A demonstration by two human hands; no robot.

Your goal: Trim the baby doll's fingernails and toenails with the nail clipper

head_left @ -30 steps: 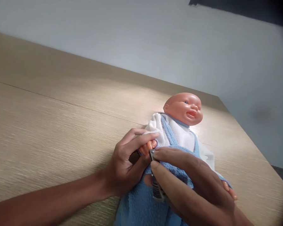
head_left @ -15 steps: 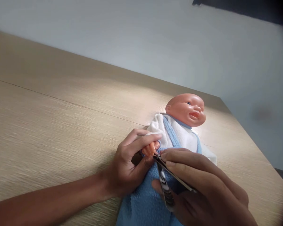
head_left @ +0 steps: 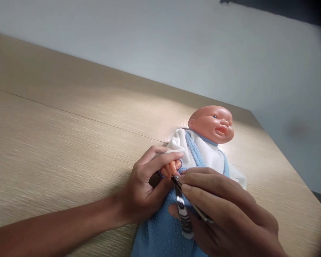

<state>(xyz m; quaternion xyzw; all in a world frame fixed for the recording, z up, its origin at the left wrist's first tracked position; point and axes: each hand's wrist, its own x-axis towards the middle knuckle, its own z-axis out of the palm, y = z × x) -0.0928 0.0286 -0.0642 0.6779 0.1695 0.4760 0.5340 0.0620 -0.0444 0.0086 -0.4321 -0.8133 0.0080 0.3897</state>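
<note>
A baby doll [head_left: 205, 157] in a white and blue terry outfit lies on its back, its head toward the far right. Thumb and fingers of my left hand [head_left: 147, 184] are closed around the doll's small hand [head_left: 171, 167] and its white sleeve. My right hand [head_left: 224, 210] grips a metal nail clipper [head_left: 184, 217], with fingers on the upper side and the thumb below. The clipper's jaws touch or almost touch the doll's fingertips; exact contact cannot be made out. My right hand covers part of the clipper and the doll's body.
The wood-grain table [head_left: 69, 142] has a thin seam running across it. Its far edge meets a pale wall [head_left: 149, 43], and its right edge slopes down toward the lower right. A dark strip [head_left: 283, 10] shows at the top right.
My right hand and the clipper have shifted slightly left, and the clipper's lever and body have turned a little. My left hand keeps its hold on the doll's hand.
</note>
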